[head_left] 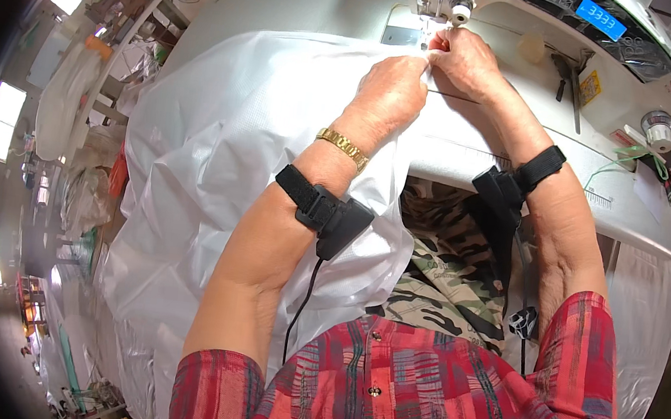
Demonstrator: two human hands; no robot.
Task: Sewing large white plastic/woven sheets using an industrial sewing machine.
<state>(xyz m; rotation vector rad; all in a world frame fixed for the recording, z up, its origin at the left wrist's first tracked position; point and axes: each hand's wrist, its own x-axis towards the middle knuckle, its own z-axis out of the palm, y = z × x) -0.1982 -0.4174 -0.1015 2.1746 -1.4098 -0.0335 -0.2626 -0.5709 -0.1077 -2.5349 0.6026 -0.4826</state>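
Observation:
A large sheet of shiny white fabric (221,120) spreads over the left of the sewing table and hangs down beside my lap. Its far right corner lies just in front of the sewing machine's needle area (426,32). My left hand (393,91) is closed on the fabric's edge near that corner, fingers curled and partly hidden. Right beside it, my right hand (467,62) pinches at the same corner, close to the presser foot. The fingertips of both hands nearly meet. Whether a thread is between the right fingers is too small to tell.
The machine head (624,44) with a lit blue display stands at the far right. Dark scissors or snippers (564,77) lie on the table (530,124) beneath it. Green thread (622,157) hangs near the handwheel knob (658,128). Black straps with cables sit on both forearms.

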